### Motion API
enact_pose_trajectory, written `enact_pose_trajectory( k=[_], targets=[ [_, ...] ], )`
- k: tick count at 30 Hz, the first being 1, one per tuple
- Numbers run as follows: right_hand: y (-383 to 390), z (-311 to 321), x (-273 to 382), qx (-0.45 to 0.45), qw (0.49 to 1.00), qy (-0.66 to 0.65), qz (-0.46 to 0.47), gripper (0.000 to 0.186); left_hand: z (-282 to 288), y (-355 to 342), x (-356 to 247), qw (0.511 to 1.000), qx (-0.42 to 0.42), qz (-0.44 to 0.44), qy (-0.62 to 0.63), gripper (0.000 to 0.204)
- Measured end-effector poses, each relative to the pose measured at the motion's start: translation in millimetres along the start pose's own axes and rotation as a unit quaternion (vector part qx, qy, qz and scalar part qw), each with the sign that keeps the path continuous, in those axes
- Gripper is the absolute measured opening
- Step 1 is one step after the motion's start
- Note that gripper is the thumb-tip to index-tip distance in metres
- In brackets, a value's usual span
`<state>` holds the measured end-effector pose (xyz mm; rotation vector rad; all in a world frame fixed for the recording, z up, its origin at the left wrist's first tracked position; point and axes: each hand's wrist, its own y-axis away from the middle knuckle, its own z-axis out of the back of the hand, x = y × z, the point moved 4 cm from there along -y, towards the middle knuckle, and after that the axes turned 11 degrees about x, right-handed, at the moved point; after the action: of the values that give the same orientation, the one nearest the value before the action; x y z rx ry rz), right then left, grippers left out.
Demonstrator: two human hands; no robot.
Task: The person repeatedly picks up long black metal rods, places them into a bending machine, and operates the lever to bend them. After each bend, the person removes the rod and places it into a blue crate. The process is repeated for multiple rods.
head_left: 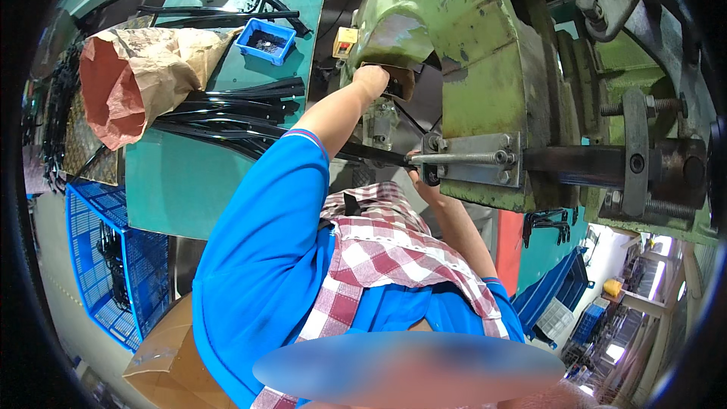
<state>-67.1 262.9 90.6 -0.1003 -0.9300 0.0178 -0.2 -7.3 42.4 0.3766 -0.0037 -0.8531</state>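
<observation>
My left hand reaches to the front of a green press-like machine, by a dark curved plate under its rounded head. Its fingers are mostly hidden behind the machine parts. Lower down, my right hand is closed at the end of a long black strip, close to the metal bracket on the machine's side. Part of that hand is covered by the machine. The strip runs left beneath my left forearm, toward a bundle of similar black strips on the green table.
On the green table lie an open brown paper bag and a blue tray of small dark pieces. A yellow switch box stands by the machine. Blue crates sit at lower left, a cardboard box beside me.
</observation>
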Motion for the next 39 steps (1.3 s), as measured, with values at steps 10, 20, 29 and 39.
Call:
enact_pose_trajectory(
  k=[10, 20, 29, 39],
  targets=[
    [26, -11, -54, 0.077, 0.944, 0.320, -0.027, 0.017, 5, 20, 7, 0.991, -0.070, -0.095, 0.064, 0.020],
    [-5, 28, 53, -0.004, 0.981, 0.185, 0.055, 0.037, 27, 20, 14, 0.973, -0.108, -0.085, 0.188, 0.029],
    [18, 40, 22, 0.078, 0.911, 0.404, -0.021, 0.040, 31, 114, -49, 0.892, 0.028, -0.348, 0.287, 0.014],
    [-10, 22, 31, 0.154, 0.940, 0.303, 0.019, 0.033, 2, 144, -16, 0.859, 0.038, -0.300, 0.412, 0.027]
  ],
)
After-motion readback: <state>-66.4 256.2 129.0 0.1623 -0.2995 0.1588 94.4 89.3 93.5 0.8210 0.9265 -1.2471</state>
